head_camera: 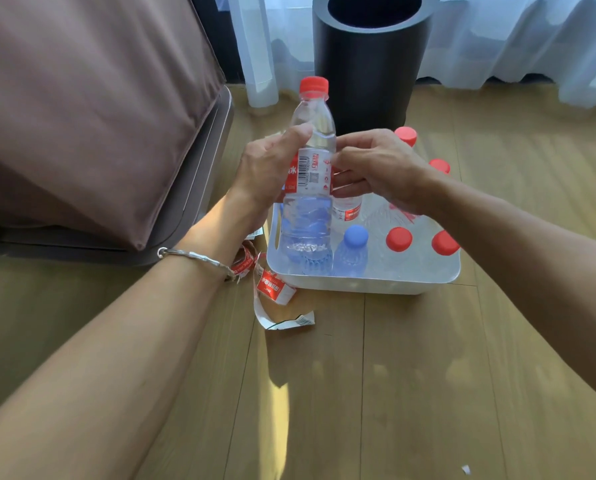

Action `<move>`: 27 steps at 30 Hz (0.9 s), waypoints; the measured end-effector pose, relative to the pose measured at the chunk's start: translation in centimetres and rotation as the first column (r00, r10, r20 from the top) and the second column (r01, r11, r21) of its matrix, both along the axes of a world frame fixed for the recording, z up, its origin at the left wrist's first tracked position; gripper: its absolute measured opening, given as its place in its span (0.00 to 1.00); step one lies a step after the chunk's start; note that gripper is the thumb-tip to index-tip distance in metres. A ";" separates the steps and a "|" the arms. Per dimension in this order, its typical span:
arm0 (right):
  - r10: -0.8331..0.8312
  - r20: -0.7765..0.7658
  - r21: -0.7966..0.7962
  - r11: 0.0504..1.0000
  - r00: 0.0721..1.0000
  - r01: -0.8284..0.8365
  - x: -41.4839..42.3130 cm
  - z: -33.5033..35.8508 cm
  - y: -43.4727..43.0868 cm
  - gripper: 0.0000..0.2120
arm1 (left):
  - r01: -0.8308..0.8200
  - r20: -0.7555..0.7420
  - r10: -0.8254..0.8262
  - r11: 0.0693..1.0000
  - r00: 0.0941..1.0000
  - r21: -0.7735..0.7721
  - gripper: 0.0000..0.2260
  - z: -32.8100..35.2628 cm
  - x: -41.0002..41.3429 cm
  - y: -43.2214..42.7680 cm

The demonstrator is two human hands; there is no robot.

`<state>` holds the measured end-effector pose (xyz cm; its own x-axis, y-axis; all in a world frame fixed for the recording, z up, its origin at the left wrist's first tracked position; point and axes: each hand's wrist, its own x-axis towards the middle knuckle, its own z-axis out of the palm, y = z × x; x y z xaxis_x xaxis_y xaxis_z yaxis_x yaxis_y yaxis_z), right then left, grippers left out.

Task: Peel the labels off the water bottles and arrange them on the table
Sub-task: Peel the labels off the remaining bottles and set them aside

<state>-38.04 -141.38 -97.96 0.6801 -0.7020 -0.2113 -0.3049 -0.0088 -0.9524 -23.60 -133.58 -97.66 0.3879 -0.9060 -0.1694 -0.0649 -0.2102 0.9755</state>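
Water bottle [307, 220] is upright in your hands, above the front-left corner of the white tub [359, 284]. Left hand [269, 168] is wrapped round it at label height, thumb up on the clear shoulder. Right hand [376, 168] has curled fingers at the right edge of the label [312, 171]. It looks like a pinch on that edge; can't confirm a corner is lifted.

Handling, my read:
- It looks full to near the shoulder, so it has some weight.
- The plastic is thin and clear with a ribbed lower body, so it will dent under a hard squeeze.
- The label is a thin film wrap and likely tears. The peeled labels [276, 289] on the floor just left of the tub are curled and ragged.
- Grip above or below the band, not on it, so the wrap can come free.
- Start at the seam and pull along the band.
- The red cap [313, 86] is on, so spill risk is low.

Readable:
- The label has a barcode and a square code on a white panel.
- It also has a red ground with a white 水 beside your left palm.
- Brand and small print are too blurred to read.
- The peeled pieces show white characters on red, not legible.

In the tub are red-capped bottles [398, 239] and one blue-capped bottle [353, 251]. A black cylinder [372, 64] stands behind the tub.
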 end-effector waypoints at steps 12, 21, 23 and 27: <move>-0.089 0.033 -0.097 0.991 0.995 0.092 -0.1 0.0 0.2 0.08 | -0.067 -0.090 0.067 0.998 0.994 0.002 0.31 -0.2 -0.3 -0.3; -0.053 -0.048 -0.080 0.996 0.997 0.050 0.9 -0.1 1.0 0.05 | 0.014 0.013 -0.013 1.000 1.000 -0.022 0.10 -0.5 -0.4 -0.2; -0.081 -0.034 -0.076 0.994 0.996 0.079 1.0 0.0 1.0 0.06 | 0.007 0.033 -0.006 0.999 0.999 -0.038 0.08 -0.3 -0.5 -0.4; -0.069 -0.033 -0.038 0.997 0.997 0.067 0.9 0.1 0.9 0.06 | -0.034 0.090 0.037 0.999 0.995 -0.040 0.07 -0.1 -0.7 -0.7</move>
